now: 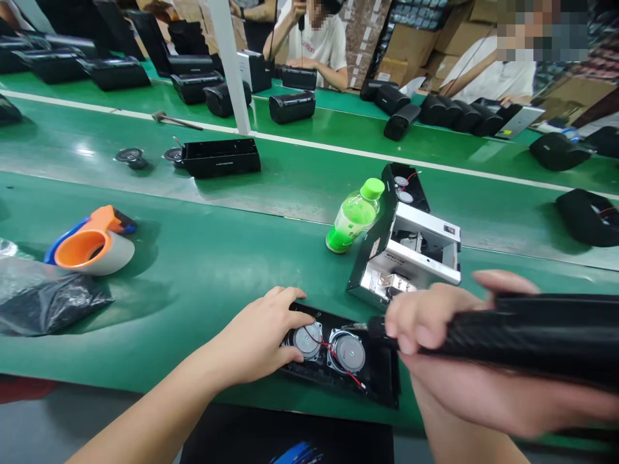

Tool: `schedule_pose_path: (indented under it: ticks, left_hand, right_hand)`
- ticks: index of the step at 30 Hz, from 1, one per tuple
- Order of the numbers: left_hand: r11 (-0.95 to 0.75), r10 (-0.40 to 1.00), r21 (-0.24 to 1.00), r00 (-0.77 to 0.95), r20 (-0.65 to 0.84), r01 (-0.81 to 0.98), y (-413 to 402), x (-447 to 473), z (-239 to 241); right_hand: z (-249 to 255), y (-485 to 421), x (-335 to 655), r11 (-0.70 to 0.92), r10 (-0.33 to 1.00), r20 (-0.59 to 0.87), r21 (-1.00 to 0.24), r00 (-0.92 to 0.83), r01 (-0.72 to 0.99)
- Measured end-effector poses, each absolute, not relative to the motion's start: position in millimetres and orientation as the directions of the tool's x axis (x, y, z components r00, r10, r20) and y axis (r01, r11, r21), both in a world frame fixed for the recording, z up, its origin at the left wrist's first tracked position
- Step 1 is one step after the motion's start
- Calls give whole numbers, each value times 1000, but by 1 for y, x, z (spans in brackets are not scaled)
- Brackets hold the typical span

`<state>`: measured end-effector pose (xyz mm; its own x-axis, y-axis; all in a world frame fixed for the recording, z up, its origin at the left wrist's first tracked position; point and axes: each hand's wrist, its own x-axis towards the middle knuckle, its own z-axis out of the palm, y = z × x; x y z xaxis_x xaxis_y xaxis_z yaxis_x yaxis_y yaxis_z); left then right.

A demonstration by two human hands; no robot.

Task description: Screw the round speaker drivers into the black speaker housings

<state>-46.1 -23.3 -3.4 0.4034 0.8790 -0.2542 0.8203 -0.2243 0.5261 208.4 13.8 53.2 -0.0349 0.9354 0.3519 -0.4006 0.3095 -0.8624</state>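
Note:
A black speaker housing [382, 377] lies on the green bench with two round speaker drivers in it. The left driver [306, 340] is partly under my left hand [264, 335], whose fingers grip the housing's left end. Red wires run across to the right driver [350, 352]. My right hand [435, 322] is closed around a black electric screwdriver [532, 332], held nearly level. Its tip points left, at the upper edge of the right driver; whether it sits on a screw I cannot make out.
Behind the housing stand a green-capped bottle [354, 216] and an open silver-and-black box [411, 251]. A tape dispenser [94, 245] and a dark plastic bag [53, 296] lie at left. A black case [221, 158] and a loose driver [131, 156] sit farther back. People work across the bench.

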Motion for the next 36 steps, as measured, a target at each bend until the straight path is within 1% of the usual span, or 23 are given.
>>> schedule_pose_path:
  ticks: [3,5,8,14,18,30,36]
  left_hand:
    - [-231,874,524,411,-257,820,-22,-45,-2]
    - [-239,874,518,414,-254,821,-22,-44,-1]
    - [-258,873,510,424,-240,821,-22,-43,0]
    - [-274,862,491,437,-257,827,-20,-43,3]
    - [-272,858,473,434,-276,838,-19,-43,5]
    - [-257,858,457,419,-298,851,-20,-40,8]
    - [-272,856,452,428,-289,849,-21,-40,9]
  right_hand:
    - [39,24,177,312,910,401,-830,-105,-461]
    - [29,29,167,273,900,393,-845,-188,-461]
    - [18,34,164,249,885,389,-861,-258,-444]
    - [9,37,165,247,868,393,-872,-302,-423]
    - [7,39,167,236,843,395,-881,-364,-410]
    - [6,38,164,258,850,408,-875,-334,-410]
    - [8,38,163,223,873,366,-887,-322,-404]
